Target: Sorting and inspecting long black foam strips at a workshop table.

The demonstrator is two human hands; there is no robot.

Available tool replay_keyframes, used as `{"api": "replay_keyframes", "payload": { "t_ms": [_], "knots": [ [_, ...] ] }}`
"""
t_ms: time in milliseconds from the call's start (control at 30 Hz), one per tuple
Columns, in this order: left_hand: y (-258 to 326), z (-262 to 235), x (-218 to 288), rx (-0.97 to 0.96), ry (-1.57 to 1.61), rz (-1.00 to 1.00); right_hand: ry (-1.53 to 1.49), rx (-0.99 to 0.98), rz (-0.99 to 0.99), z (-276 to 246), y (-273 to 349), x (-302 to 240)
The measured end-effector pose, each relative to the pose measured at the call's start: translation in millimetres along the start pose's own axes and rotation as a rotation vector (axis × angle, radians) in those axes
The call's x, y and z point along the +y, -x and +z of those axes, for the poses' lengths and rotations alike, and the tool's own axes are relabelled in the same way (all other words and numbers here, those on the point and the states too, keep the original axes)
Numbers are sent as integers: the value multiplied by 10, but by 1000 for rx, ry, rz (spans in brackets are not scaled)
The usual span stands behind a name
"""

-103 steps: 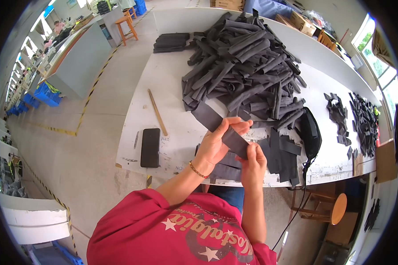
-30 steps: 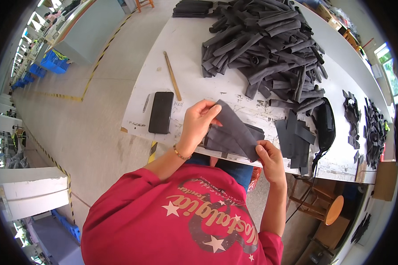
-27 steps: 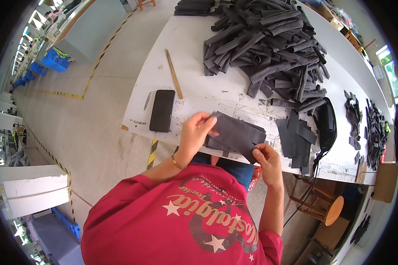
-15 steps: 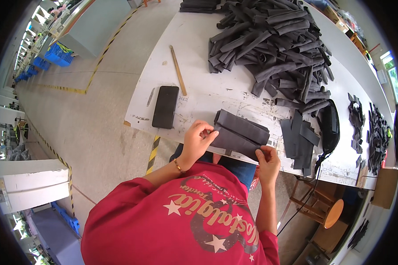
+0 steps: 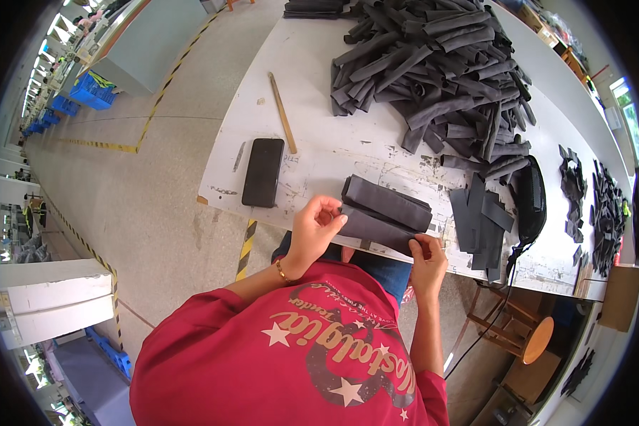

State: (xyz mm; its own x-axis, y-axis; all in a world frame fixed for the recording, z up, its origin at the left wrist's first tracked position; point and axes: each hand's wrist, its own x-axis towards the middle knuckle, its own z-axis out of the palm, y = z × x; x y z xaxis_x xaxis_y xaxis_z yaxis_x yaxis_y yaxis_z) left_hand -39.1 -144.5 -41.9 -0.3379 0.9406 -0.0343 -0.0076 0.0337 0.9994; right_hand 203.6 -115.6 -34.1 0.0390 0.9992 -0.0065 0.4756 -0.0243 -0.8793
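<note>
A dark grey fabric strip [image 5: 376, 231] is stretched between my two hands at the table's front edge. My left hand [image 5: 318, 226] pinches its left end between thumb and fingers. At the right end, my right hand [image 5: 427, 259] grips the strip's corner the same way. Just beyond it lies a small stack of folded dark fabric strips [image 5: 387, 200], lined up nearly parallel to the held one. Whether the held strip touches the stack is hard to make out.
A big heap of dark fabric tubes [image 5: 433, 78] covers the far part of the white table [image 5: 319, 128]. Left are a black phone [image 5: 263, 172] and a wooden stick [image 5: 282, 113]. Flat dark pieces [image 5: 479, 227] and a black pouch [image 5: 530, 199] lie right. A wooden stool [image 5: 536, 341] stands below.
The held strip has come slightly toward me, and a gap now shows between it and the folded stack. Both hands keep their pinch on its ends.
</note>
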Motion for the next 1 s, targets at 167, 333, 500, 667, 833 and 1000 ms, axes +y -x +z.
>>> {"api": "replay_keyframes", "payload": {
  "t_ms": [167,333,500,667,833,1000],
  "knots": [
    [35,-6,-171,8,-85,0,58,-3,-43,-13,-60,-7],
    [-13,19,-288,22,-162,52,226,34,-195,50,-80,53],
    [-16,-3,-301,15,-127,45,243,64,-206,39,4,39],
    [6,-27,-218,5,-55,-85,471,49,-544,-8,24,-88],
    [-58,29,120,94,-370,151,584,-19,-533,-17,44,20],
    [-342,500,304,-237,-797,770,681,-6,-549,233,-76,-169]
  ]
}}
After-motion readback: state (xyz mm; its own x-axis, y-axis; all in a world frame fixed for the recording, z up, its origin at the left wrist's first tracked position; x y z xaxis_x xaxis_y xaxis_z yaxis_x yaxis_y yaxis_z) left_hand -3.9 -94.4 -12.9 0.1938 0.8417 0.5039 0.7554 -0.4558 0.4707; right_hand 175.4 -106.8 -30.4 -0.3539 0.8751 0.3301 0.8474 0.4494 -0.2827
